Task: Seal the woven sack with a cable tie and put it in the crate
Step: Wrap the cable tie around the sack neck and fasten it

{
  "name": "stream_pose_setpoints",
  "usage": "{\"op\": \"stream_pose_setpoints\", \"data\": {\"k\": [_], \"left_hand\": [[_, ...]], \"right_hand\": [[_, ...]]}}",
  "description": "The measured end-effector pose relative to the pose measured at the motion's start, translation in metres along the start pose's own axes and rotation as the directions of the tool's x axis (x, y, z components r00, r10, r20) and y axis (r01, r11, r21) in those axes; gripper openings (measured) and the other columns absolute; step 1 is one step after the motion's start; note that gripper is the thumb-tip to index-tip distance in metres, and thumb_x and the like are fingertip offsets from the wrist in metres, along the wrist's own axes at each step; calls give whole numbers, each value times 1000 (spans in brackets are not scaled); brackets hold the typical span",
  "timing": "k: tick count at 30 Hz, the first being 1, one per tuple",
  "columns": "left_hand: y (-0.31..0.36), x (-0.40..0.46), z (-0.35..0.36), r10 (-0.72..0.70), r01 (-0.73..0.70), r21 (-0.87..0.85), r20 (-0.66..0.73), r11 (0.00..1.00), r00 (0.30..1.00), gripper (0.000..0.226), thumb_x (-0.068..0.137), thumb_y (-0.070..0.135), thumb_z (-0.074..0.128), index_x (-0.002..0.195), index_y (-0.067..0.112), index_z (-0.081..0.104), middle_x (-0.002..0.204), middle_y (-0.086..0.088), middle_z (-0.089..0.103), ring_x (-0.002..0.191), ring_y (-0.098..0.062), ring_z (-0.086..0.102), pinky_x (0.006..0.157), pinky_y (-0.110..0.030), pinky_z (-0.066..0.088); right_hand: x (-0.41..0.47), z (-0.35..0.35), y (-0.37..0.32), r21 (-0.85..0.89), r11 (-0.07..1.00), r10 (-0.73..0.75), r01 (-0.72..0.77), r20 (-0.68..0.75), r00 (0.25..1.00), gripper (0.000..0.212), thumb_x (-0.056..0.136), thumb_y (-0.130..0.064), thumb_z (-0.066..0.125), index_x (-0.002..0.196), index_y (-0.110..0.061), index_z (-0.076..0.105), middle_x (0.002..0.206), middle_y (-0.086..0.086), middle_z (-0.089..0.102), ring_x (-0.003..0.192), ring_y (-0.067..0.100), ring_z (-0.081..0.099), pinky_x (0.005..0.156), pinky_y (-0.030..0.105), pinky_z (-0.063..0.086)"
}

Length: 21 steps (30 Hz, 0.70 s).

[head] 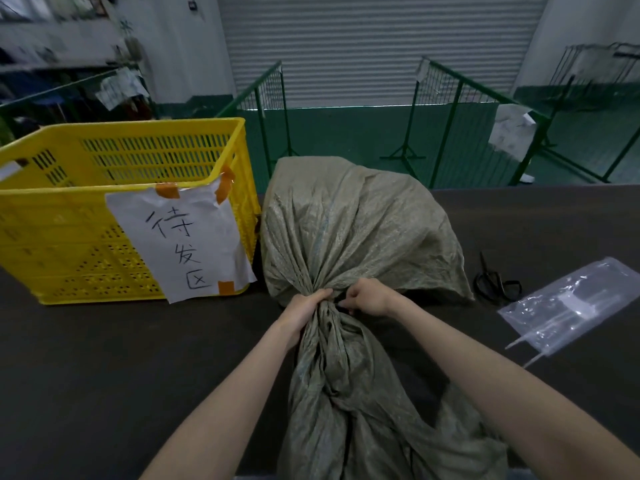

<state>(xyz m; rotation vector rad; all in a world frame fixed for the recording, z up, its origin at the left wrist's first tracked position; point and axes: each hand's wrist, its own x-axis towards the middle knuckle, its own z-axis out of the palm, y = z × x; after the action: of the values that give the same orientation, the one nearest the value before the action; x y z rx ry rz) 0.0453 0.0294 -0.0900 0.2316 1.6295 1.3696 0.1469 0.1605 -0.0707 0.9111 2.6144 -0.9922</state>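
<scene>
Both hands (304, 308) grip sack (346, 230) neck between crate (69, 244) and scissors (497, 284).

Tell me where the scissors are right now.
In the head view the black scissors lie flat on the dark table, on the person's right, between the woven sack and the clear plastic bag.

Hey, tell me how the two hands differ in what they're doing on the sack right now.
The left hand wraps its fingers round the gathered neck of the sack, squeezing it into a bunch; the right hand only pinches at the neck's right side, where something small and dark shows, possibly the cable tie. The left hand sits slightly lower and nearer; the right sits slightly higher. Both work at the same neck, over the dark table.
</scene>
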Motion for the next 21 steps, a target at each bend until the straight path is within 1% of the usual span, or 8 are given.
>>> {"op": "stream_pose_setpoints", "data": {"k": [3, 6, 9, 12, 14, 16, 19, 21], "left_hand": [[-6, 2, -13, -36, 44, -157, 56, 987, 998, 65, 79, 54, 67, 126, 10, 59, 117, -10, 69, 106, -23, 66, 89, -34, 52], [-14, -2, -23, -1, 42, -392, 105, 919, 994, 68, 89, 66, 34, 123, 13, 59, 118, -13, 66, 109, -25, 62, 85, -36, 51], [-21, -2, -28, -21, 44, -551, 49, 833, 999, 76, 90, 68, 29, 129, 8, 54, 127, -15, 59, 115, -30, 56, 84, -41, 48], [-22, -2, -25, -90, 31, -330, -163, 943, 983, 46, 99, 36, 43, 120, -1, 60, 110, -16, 64, 97, -30, 61, 74, -34, 50], [-22, -2, -22, -70, 25, -236, -183, 971, 981, 26, 98, 10, 44, 99, -1, 67, 111, -24, 65, 81, -29, 61, 68, -31, 50], [-22, 0, -26, -29, -7, -162, -217, 987, 976, 28, 93, -4, 41, 82, 2, 66, 116, -28, 63, 83, -30, 61, 68, -30, 51], [-17, 7, -40, 13, -54, -115, -325, 992, 945, 31, 91, -10, 36, 98, -6, 67, 107, -24, 65, 89, -29, 65, 75, -33, 54], [-10, 6, -51, 27, -94, -166, -367, 982, 930, 28, 91, -12, 37, 105, -14, 61, 92, -24, 66, 65, -19, 69, 63, -25, 55]], "right_hand": [[5, 6, -5, -17, 1000, -10, 9, -32, 999, 42, 89, -34, 61, 49, -23, 52, 69, 5, 57, 67, 17, 53, 63, 29, 40], [4, 9, -11, -8, 999, -50, 50, -20, 999, 48, 92, -24, 57, 46, -20, 42, 56, 0, 42, 56, 12, 39, 54, 27, 32], [4, 12, -15, -20, 999, -41, 41, -10, 999, 46, 93, -16, 51, 48, -18, 41, 60, 5, 46, 59, 13, 40, 60, 27, 32], [5, 16, -19, -48, 998, -39, 38, -12, 999, 44, 93, -12, 46, 50, -19, 42, 65, 6, 51, 75, 17, 46, 67, 23, 32], [6, 18, -19, -60, 997, -46, 45, -11, 999, 43, 92, -11, 45, 51, -20, 42, 77, 10, 54, 79, 18, 49, 68, 23, 33], [8, 18, -17, -65, 997, -38, 37, -4, 999, 40, 92, -14, 47, 52, -20, 43, 83, 11, 55, 80, 21, 51, 70, 26, 36], [6, 10, -11, -84, 996, -16, 14, -20, 1000, 36, 90, -24, 56, 55, -20, 48, 81, 10, 57, 80, 23, 55, 72, 32, 42], [3, 2, -6, -87, 996, 7, -11, -51, 999, 34, 86, -33, 63, 56, -22, 52, 77, 4, 58, 76, 22, 55, 72, 33, 45]]}}
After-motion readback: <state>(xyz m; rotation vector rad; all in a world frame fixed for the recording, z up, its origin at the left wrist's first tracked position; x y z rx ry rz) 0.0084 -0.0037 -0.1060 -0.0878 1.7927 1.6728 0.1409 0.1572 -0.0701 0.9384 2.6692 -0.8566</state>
